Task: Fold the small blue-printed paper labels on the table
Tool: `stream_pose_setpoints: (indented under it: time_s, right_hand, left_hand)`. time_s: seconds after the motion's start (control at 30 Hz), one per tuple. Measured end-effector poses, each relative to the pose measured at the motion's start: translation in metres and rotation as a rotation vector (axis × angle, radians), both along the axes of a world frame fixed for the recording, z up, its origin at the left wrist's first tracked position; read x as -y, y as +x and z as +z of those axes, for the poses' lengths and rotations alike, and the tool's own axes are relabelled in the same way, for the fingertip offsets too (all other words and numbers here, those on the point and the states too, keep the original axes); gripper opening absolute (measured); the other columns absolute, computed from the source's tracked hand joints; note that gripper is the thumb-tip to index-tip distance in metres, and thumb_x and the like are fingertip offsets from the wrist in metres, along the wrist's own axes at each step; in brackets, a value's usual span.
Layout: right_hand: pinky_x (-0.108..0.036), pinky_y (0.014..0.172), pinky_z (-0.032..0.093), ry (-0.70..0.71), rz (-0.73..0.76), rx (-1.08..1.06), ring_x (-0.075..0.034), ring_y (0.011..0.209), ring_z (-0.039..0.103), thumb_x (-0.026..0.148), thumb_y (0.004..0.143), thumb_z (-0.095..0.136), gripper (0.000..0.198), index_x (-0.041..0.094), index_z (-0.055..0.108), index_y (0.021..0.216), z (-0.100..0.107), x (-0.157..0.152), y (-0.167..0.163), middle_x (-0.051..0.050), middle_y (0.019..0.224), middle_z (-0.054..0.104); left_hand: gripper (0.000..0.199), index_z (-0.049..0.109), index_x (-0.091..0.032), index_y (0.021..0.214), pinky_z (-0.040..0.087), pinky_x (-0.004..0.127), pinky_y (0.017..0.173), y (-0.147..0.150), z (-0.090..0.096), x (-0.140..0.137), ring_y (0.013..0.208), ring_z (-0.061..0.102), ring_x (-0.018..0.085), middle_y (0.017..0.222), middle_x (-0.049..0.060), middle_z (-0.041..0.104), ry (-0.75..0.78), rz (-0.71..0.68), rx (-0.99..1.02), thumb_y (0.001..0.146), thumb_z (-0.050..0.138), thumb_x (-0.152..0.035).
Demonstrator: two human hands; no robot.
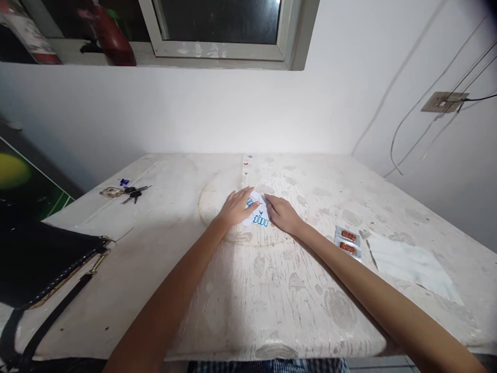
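A small white paper (261,219) with blue printed shapes lies near the middle of the table. Over its left part rests my left hand (235,207), palm down, the fingers stretched forward and the thumb reaching across the print. My right hand (285,213) is at the paper's right edge, its fingers curled in against that edge; the underside of the grip is hidden. Right of my right forearm is a silver blister pack (348,242) with reddish-brown contents. Next to it lies a flat white sheet (413,265).
Keys (134,194) with a fob lie at the table's left, beside a small blue piece (124,182). A black bag (50,259) with a strap sits on the left edge. Behind the table (248,311) stands a white wall; cables hang from a socket (444,102).
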State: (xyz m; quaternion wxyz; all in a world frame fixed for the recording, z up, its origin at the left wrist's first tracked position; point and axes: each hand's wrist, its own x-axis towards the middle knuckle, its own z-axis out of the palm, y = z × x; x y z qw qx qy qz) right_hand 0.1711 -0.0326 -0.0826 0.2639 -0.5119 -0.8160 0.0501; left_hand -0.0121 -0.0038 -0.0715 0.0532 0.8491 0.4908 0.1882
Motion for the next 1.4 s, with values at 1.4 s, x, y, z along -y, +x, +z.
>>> stream_pose_setpoints:
  time_s: [1.4]
  right_hand:
    - [-0.056, 0.103, 0.012, -0.122, -0.020, 0.221, -0.030, 0.132, 0.021, 0.047, 0.090, 0.025, 0.048, 0.032, 0.036, 0.134, 0.004, 0.014, -0.002, -0.001, 0.144, 0.029]
  left_hand:
    - [0.039, 0.055, -0.021, 0.113, 0.030, 0.032, 0.103, -0.007, 0.000, 0.025, 0.116, 0.046, 0.015, 0.123, 0.001, 0.056, 0.075, -0.075, -0.032, 0.090, 0.026, -0.032]
